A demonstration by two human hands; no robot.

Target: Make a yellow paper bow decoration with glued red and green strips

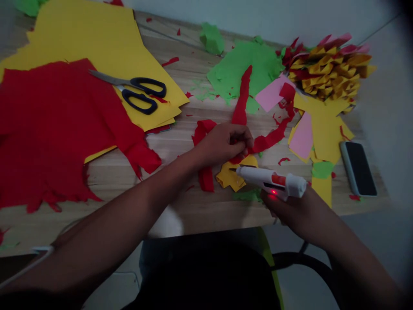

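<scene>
My right hand [293, 211] is wrapped round the grip of a white glue gun [263, 177] with a glowing red light. The nozzle points left, over a folded yellow paper piece [229, 177] on the table. Just above that piece, my left hand [221, 144] is closed, thumb and fingers pinched on red paper that is partly hidden beneath them. A torn red paper strip [241, 101] stretches away behind my left hand, and a second red strip [272, 137] runs to its right. Another curled red strip [204, 178] lies under my left wrist.
Black-handled scissors [142, 92] lie on yellow sheets [87, 30] beside a large red sheet [61, 133]. Green paper [232, 69] is at the back. A yellow and pink folded-paper bunch [332, 77] stands at back right, with a phone [358, 168] near the right edge.
</scene>
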